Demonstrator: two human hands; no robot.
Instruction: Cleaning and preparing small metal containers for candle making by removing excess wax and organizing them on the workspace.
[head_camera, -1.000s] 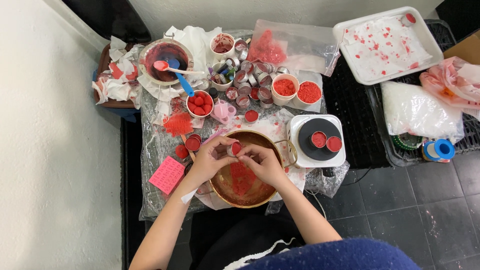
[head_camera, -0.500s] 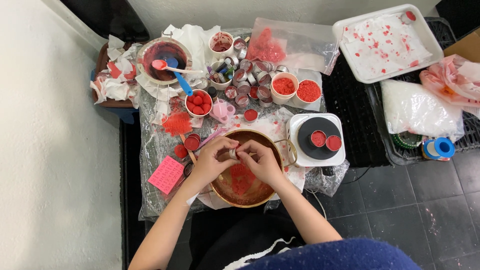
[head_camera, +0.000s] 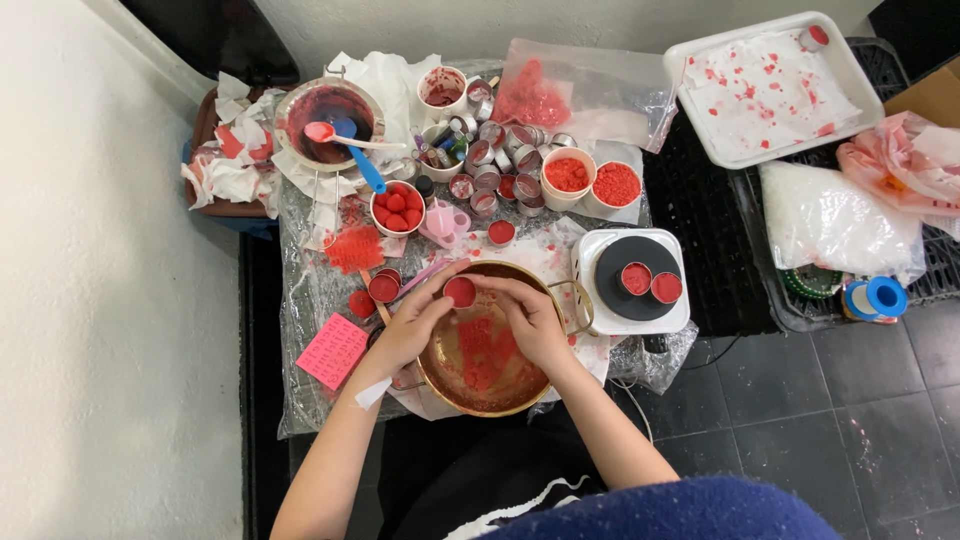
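My left hand (head_camera: 412, 325) and my right hand (head_camera: 530, 318) meet over a copper bowl (head_camera: 487, 398) that has red wax bits in its bottom. Together the fingers hold a small round metal cup filled with red wax (head_camera: 460, 292) above the bowl's far rim. Two more red-filled cups (head_camera: 383, 288) lie just left of my left hand, beside a pink note pad (head_camera: 332, 350).
A small white hot plate (head_camera: 632, 282) with two red-filled cups stands right of the bowl. Behind are several empty tins (head_camera: 495, 160), white cups of red wax (head_camera: 592, 182), a strainer pot with spoons (head_camera: 325, 115), a stained white tray (head_camera: 768, 85) and plastic bags (head_camera: 835, 220).
Both hands have kept the red wax cup over the bowl's far rim, turning it slightly between the fingers. Nothing else on the table has moved.
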